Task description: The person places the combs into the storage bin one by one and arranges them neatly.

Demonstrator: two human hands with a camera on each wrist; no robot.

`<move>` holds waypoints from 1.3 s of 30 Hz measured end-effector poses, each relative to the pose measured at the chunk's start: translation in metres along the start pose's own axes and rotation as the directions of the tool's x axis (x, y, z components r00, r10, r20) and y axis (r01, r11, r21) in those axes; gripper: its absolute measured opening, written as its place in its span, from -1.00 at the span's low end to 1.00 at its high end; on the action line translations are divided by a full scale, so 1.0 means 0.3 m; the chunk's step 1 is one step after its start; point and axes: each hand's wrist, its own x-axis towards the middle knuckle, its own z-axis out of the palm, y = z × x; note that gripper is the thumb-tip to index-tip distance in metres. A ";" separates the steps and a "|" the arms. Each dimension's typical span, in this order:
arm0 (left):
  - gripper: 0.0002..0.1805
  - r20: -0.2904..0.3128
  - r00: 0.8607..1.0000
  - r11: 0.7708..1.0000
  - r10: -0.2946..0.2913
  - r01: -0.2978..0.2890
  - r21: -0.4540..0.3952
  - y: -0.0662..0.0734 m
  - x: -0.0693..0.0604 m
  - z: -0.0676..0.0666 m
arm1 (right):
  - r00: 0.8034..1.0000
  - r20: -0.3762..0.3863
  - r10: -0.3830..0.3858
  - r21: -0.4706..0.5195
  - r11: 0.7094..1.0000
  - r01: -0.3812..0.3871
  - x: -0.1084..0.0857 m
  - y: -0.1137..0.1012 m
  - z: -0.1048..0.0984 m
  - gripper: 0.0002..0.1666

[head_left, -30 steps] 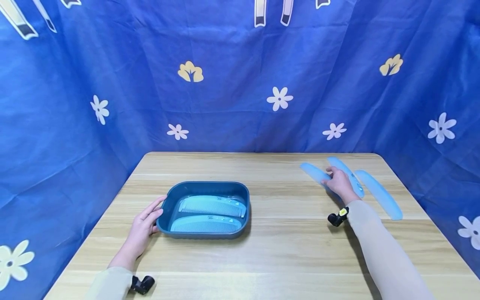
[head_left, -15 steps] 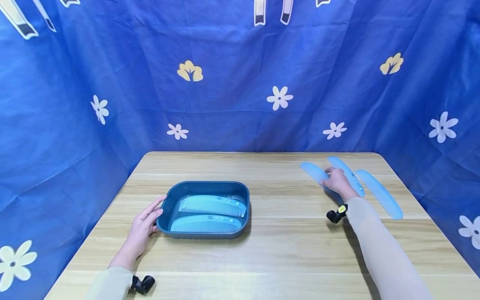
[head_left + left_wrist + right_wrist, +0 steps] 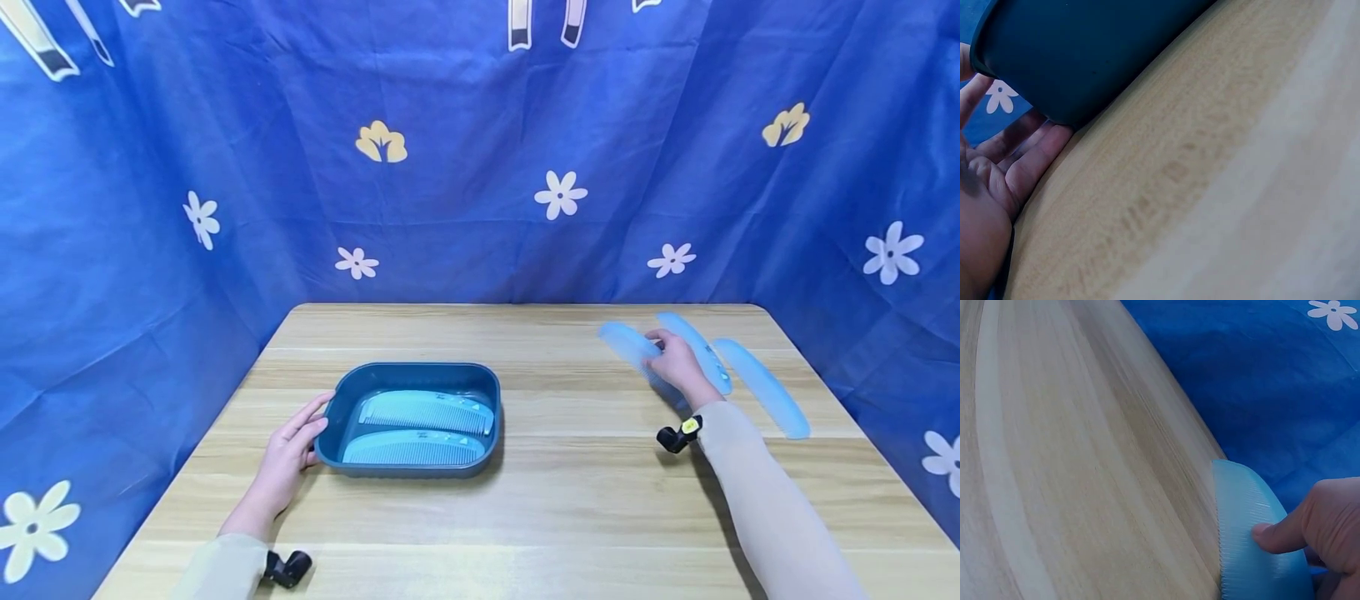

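My left hand [image 3: 283, 456] rests against the left end of a dark teal plastic basin [image 3: 408, 472], fingers fairly straight. In the left wrist view, fingertips touch its outer wall and lower edge. Inside the basin lie two light-blue combs, the far comb [image 3: 423, 410] and the near comb [image 3: 412, 450]. At the back right, my right hand [image 3: 678, 367] pinches a translucent blue comb [image 3: 626, 340]. The right wrist view shows the thumb [image 3: 1272, 537] flat on that comb's face; the other fingers are mostly hidden behind it.
Right of my right hand, two more blue combs lie on the wooden table [image 3: 555, 517]: a middle comb [image 3: 701, 350] and a right-hand comb [image 3: 761, 387]. Blue flowered cloth [image 3: 465, 225] hangs behind the table and along both sides.
The comb in my right hand has risen slightly off the table and tilted. My left hand and the basin stay in place.
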 end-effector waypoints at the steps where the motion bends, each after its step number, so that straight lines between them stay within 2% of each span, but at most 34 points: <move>1: -0.47 0.001 1.000 1.000 0.000 0.000 0.001 0.000 0.000 0.000 | 1.000 -0.010 -0.013 0.014 1.000 0.013 -0.001 0.001 0.000 -0.41; 5: -0.48 0.000 1.000 1.000 -0.001 0.001 0.004 -0.001 0.002 -0.001 | 0.998 -0.049 -0.045 0.052 0.998 0.048 -0.005 0.005 0.001 -0.47; 11: -0.48 -0.002 1.000 1.000 0.015 -0.016 -0.024 -0.004 0.000 0.005 | 0.996 -0.067 -0.052 0.104 0.993 0.059 -0.010 0.001 0.005 -0.52; 18: -0.49 0.002 0.999 0.998 0.034 -0.034 -0.046 -0.002 0.001 0.006 | 0.995 -0.090 -0.046 0.150 0.987 0.059 -0.019 -0.010 0.011 -0.52; 28: -0.48 0.001 1.000 0.999 0.023 -0.023 -0.031 -0.001 0.000 0.003 | 0.991 -0.118 -0.058 0.210 0.974 0.082 -0.032 -0.029 0.019 -0.50; 39: -0.48 -0.001 1.000 1.000 0.022 -0.022 -0.020 -0.001 0.000 0.003 | 0.989 -0.127 -0.076 0.310 0.944 0.112 -0.052 -0.078 0.026 -0.48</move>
